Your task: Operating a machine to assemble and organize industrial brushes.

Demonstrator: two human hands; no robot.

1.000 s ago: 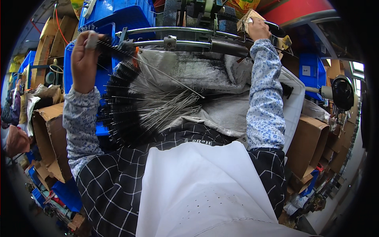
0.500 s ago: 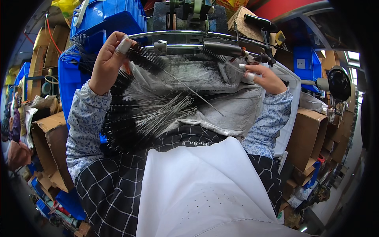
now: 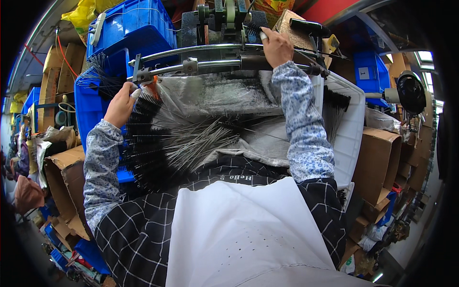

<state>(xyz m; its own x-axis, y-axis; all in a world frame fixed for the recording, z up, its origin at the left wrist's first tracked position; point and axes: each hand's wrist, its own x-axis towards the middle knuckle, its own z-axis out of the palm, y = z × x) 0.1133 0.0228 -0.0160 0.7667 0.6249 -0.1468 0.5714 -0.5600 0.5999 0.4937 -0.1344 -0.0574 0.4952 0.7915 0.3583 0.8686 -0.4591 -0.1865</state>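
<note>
My left hand [image 3: 120, 106], white tape on its thumb, is closed at the upper end of a pile of black wire brushes [image 3: 148, 148], its fingertips on a brush end there. The brushes lie on my lap, black bristles to the left and bare wire stems fanned to the right. Over the curved metal rails [image 3: 215, 64] reaches my right hand [image 3: 278, 48], a taped fingertip pressed to a black-bristled brush [image 3: 253, 32] beside the machine [image 3: 229, 19]. My right hand hides part of that brush. Grey cloth [image 3: 220, 93] hangs behind the pile.
A blue crate [image 3: 138, 26] stands at the far left, with thin wire brushes [image 3: 98, 71] below it. At right is a white plastic bin [image 3: 351, 124] with more black brushes [image 3: 337, 98]. Cardboard boxes [image 3: 377, 162] and a black round lamp [image 3: 411, 98] stand farther right.
My right hand has moved up and left, over the rails to the machine. My left hand has come down from the rails to the brush pile. The brush it held up is no longer there.
</note>
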